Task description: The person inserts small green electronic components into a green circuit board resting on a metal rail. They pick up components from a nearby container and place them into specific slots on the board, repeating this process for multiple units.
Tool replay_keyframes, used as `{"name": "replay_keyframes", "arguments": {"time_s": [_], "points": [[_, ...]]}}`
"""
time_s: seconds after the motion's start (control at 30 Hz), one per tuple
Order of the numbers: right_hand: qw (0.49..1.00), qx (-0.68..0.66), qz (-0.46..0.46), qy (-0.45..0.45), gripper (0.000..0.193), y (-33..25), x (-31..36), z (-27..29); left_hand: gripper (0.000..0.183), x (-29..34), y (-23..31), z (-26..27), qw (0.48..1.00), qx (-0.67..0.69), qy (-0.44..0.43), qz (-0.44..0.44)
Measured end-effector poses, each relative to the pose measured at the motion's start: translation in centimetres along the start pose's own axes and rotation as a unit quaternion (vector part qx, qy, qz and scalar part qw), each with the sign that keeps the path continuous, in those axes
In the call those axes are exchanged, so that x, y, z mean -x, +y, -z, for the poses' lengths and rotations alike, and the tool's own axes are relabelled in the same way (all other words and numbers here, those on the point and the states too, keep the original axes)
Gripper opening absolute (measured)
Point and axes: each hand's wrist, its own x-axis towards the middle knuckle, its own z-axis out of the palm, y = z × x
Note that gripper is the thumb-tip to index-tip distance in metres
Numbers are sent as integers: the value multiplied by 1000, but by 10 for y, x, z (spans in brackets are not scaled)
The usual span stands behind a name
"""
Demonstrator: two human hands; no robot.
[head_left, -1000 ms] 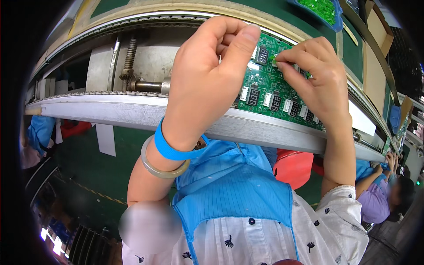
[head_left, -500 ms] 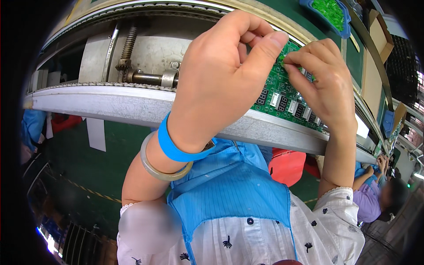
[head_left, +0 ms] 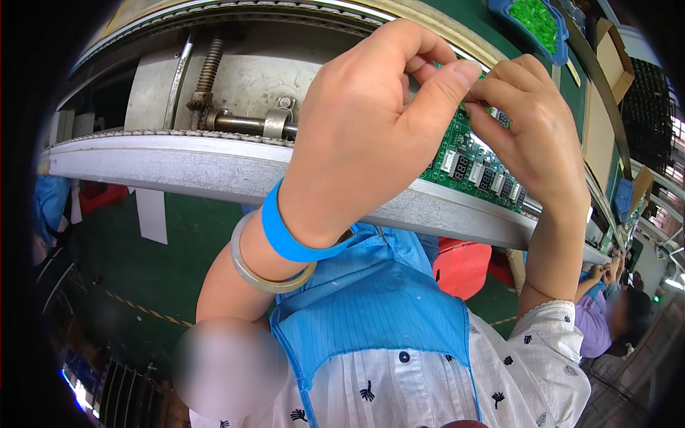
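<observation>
A green circuit board (head_left: pixel 457 133) with black digit displays and white connectors lies on the conveyor, partly hidden behind my hands. Over its far left part, my left hand (head_left: pixel 378 118) has thumb and forefinger pressed together. My right hand (head_left: pixel 529 128) is closed in a pinch just above the board, its fingertips almost touching the left thumb. Anything between either pair of fingers is hidden or too small to make out. A blue wristband and a pale bangle circle my left wrist.
A silver conveyor rail (head_left: pixel 214 173) runs between me and the board. Left of my hands are a threaded rod (head_left: pixel 208 68) and a metal shaft. At the far right stands a blue tray (head_left: pixel 561 55) of small green parts. Another person (head_left: pixel 594 321) works farther right.
Both hands have shifted slightly right, with the board moving the same way. My fingertips are closer together, and the small green part formerly visible by my right fingertips is now hidden.
</observation>
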Motion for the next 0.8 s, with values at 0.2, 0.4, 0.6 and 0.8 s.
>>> {"name": "replay_keyframes", "arguments": {"time_s": [0.2, 0.4, 0.6, 0.8], "points": [[1000, 0, -5, -5, 10, -1, -1, 0, 22, 3, -27, -8, 997, 11, 16, -68], [999, -2, -33, -8, 10, -3, -1, 0, 21, 4, -26, -11, 997, -41, 17, -56], [995, -31, -83, 53, 12, 19, 1, 22, 19, 6, -14, -4, 993, -34, -64, 97], [976, 53, -152, 148, 18, 96, 9, 32, 19, -22, 10, -3, 982, -146, -117, 30]]}}
